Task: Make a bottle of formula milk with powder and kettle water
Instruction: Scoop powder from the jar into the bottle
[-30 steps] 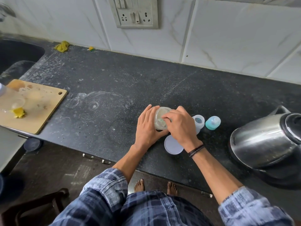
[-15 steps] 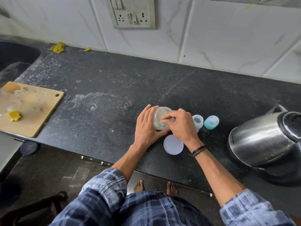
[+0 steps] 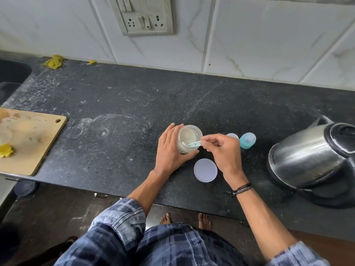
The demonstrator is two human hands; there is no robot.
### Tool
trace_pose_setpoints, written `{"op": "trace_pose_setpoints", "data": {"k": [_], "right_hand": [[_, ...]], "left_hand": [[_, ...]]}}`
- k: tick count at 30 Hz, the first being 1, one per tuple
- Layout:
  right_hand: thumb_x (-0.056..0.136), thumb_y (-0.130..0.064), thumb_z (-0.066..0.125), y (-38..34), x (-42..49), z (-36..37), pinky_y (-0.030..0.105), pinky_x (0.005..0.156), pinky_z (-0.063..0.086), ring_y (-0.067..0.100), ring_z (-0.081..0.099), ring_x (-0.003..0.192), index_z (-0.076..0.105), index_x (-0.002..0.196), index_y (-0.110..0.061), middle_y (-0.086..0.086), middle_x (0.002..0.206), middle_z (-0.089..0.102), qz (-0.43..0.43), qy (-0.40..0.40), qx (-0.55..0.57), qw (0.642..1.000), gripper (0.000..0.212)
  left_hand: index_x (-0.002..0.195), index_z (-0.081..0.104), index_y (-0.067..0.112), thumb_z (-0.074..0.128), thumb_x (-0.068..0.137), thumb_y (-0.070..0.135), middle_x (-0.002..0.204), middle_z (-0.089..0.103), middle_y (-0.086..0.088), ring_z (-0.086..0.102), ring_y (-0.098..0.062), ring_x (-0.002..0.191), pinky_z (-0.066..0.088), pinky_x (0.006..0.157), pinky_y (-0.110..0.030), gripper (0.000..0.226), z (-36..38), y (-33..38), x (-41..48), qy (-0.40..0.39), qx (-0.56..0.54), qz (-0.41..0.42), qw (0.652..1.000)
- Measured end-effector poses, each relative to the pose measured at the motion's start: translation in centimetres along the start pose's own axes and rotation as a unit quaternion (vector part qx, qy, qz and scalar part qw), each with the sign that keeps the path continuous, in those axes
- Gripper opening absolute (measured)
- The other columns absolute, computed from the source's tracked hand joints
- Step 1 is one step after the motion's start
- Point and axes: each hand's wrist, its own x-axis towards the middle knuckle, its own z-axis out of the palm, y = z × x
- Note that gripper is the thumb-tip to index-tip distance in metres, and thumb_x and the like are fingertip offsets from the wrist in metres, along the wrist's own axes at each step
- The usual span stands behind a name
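Your left hand [image 3: 169, 148] curls its fingers round the jar [image 3: 189, 138]; your right hand [image 3: 222, 152] pinches the scoop [image 3: 194, 144], dipped in the jar's mouth; lift it heaped or fast and powder could spill before the bottle [image 3: 232, 135], just right of the jar; a loose pinch could drop the scoop.

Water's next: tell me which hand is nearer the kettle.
Right. The right hand, pinching a scoop, is between jar and kettle; the left hand grips the jar's far side.
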Motion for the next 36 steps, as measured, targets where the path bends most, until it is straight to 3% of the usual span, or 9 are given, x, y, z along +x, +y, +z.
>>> {"op": "trace_pose_setpoints", "data": {"k": [4, 8, 11, 15, 21, 29, 33, 36], "right_hand": [[0.087, 0.001, 0.079, 0.3, -0.6, 0.5, 0.023, 0.068, 0.060, 0.016, 0.077, 0.074, 0.079, 0.086, -0.025, -0.004, 0.078, 0.080, 0.034, 0.048, 0.067, 0.996, 0.026], [0.089, 0.002, 0.077, 0.6, -1.2, 1.0, 0.029, 0.073, 0.063, 0.018, 0.078, 0.076, 0.079, 0.090, -0.024, -0.006, 0.081, 0.080, 0.030, 0.089, 0.074, 0.993, 0.026], [0.091, 0.002, 0.075, 0.4, -1.7, 1.3, 0.027, 0.076, 0.062, 0.012, 0.077, 0.077, 0.078, 0.091, -0.026, -0.008, 0.081, 0.079, -0.010, 0.091, 0.033, 0.995, 0.028], [0.091, 0.002, 0.076, 0.2, -2.2, 1.4, 0.018, 0.078, 0.058, 0.009, 0.075, 0.082, 0.080, 0.095, -0.012, -0.002, 0.091, 0.078, -0.074, 0.084, -0.020, 0.993, 0.016], [0.090, 0.002, 0.077, 0.2, -2.5, 1.5, 0.020, 0.078, 0.059, 0.011, 0.074, 0.085, 0.081, 0.097, -0.002, 0.003, 0.092, 0.077, -0.136, 0.091, -0.064, 0.984, 0.009], [0.091, 0.001, 0.076, 0.4, -2.5, 1.1, 0.022, 0.078, 0.060, 0.012, 0.077, 0.083, 0.077, 0.095, -0.026, -0.006, 0.091, 0.079, -0.076, 0.094, 0.011, 0.993, 0.028], [0.091, 0.001, 0.077, 0.5, -2.5, 1.0, 0.021, 0.078, 0.059, 0.011, 0.076, 0.083, 0.077, 0.097, -0.024, -0.006, 0.092, 0.079, -0.091, 0.096, 0.006, 0.991, 0.026], [0.090, 0.001, 0.076, 0.6, -2.4, 1.2, 0.024, 0.078, 0.061, 0.013, 0.077, 0.081, 0.077, 0.092, -0.029, -0.009, 0.086, 0.079, -0.046, 0.093, 0.037, 0.994, 0.031]], "left_hand": [[0.143, 0.048, 0.008, 0.083, 0.070, 0.060, 0.143, 0.055, -0.002, 0.038, -0.024, 0.146, 0.021, 0.121, -0.029, 0.096, -0.1, -0.2, 0.2, -0.007, -0.008, -0.001, 1.000], [0.144, 0.048, 0.009, 0.081, 0.071, 0.062, 0.144, 0.054, 0.000, 0.035, -0.022, 0.147, 0.019, 0.121, -0.028, 0.096, -0.2, -0.3, 0.3, -0.013, -0.015, 0.001, 1.000], [0.144, 0.047, 0.010, 0.081, 0.070, 0.063, 0.144, 0.053, 0.000, 0.034, -0.021, 0.147, 0.017, 0.121, -0.026, 0.097, -0.2, -0.2, 0.3, -0.014, -0.019, 0.000, 1.000], [0.144, 0.047, 0.010, 0.081, 0.070, 0.063, 0.144, 0.053, 0.000, 0.035, -0.022, 0.147, 0.017, 0.121, -0.025, 0.097, -0.1, -0.3, 0.4, -0.013, -0.017, -0.002, 1.000], [0.144, 0.047, 0.010, 0.078, 0.072, 0.064, 0.145, 0.053, 0.000, 0.035, -0.021, 0.147, 0.021, 0.121, -0.029, 0.096, 0.0, -0.3, 0.3, -0.010, -0.015, -0.002, 1.000], [0.144, 0.048, 0.009, 0.080, 0.071, 0.062, 0.145, 0.053, 0.000, 0.035, -0.022, 0.147, 0.022, 0.121, -0.031, 0.096, -0.2, -0.1, 0.2, -0.009, -0.010, -0.009, 1.000], [0.144, 0.047, 0.011, 0.079, 0.072, 0.063, 0.145, 0.053, 0.001, 0.035, -0.021, 0.147, 0.021, 0.121, -0.029, 0.095, -0.1, 0.0, 0.2, -0.011, -0.006, -0.007, 1.000], [0.144, 0.047, 0.011, 0.077, 0.072, 0.064, 0.144, 0.053, 0.001, 0.035, -0.021, 0.147, 0.022, 0.121, -0.030, 0.095, 0.0, -0.1, 0.2, -0.007, -0.004, -0.007, 1.000]]}}
